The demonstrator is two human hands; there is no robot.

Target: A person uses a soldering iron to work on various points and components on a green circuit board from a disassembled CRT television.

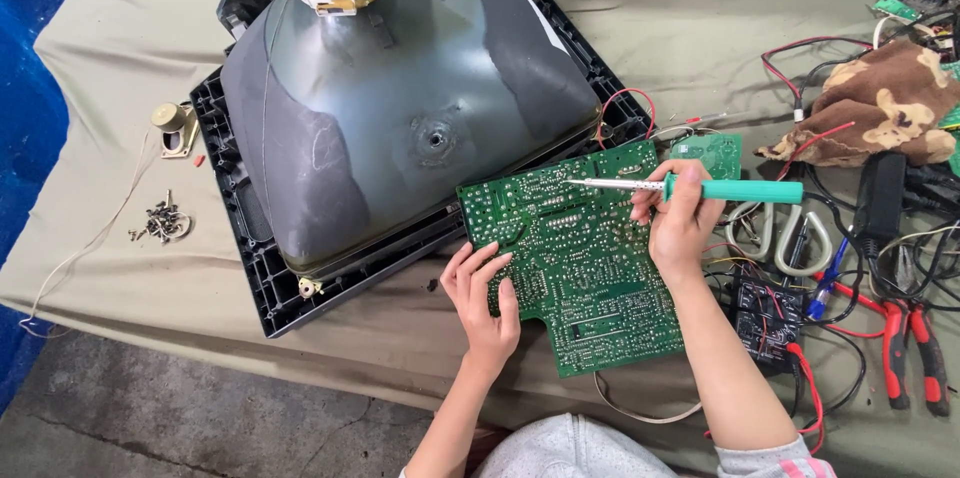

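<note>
Nearest the viewer, the left hand (485, 303) lies on the lower left corner of a green circuit board (580, 248), fingers spread and pressed flat on its solder side, thumb along the cut-out edge. The board is a flat, notched panel, matte green, speckled with fine silver solder dots and pale traces; it rests tilted against the rim of a television shell, its lower edge on the olive cloth (700, 18) covering the table.

Just above, the right hand (683, 218) pinches a soldering iron (690, 188) between thumb and fingers, pen-fashion. The iron has a smooth teal plastic handle and a slim metal shaft whose tip touches the board's upper edge. Its cord is lost in the tangle of wires to the right.

On that side lie red-handled pliers (912, 348), a small black module (768, 316) with red leads, and a brown camouflage-patterned rag (880, 103), soft and crumpled.

Farther off, a picture tube (400, 98) sits face down in a black ribbed plastic frame (250, 258): a grey glass funnel, dull and smudged, its neck cut off by the top edge. Left of it lie a heap of small screws (163, 223) and a little brass-coloured speaker (175, 126).
</note>
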